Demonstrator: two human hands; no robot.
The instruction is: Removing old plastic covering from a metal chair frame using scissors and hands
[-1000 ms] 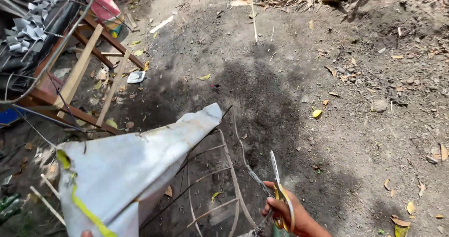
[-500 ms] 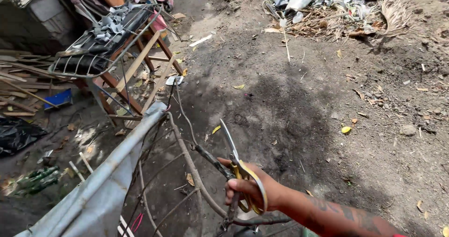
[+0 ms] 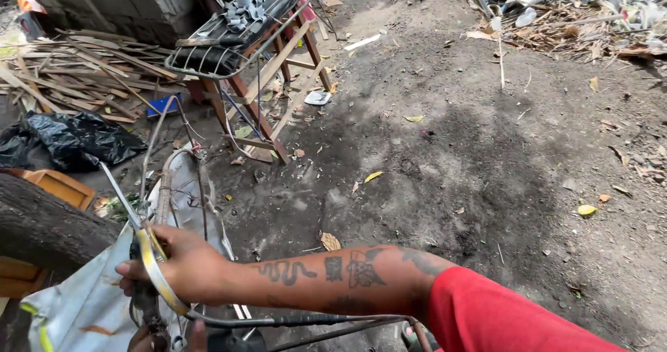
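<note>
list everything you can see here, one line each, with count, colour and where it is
scissors: one, yellow handles, lower left, in the right hand
wire frame: one, rusty grey, left, over the white sheet
white sheet: one, white with a yellow edge, bottom left
wooden stand: one, reddish brown, upper left of centre
metal rack: one, dark, on top of the stand
black plastic bag: one, black, far left
wood scraps: a pile, pale brown, upper left
dirt ground: dark grey-brown, centre and right
litter pile: one, mixed, top right
right hand: gripping the scissors, arm tattooed, red sleeve
left hand: only partly seen at the bottom edge
</note>
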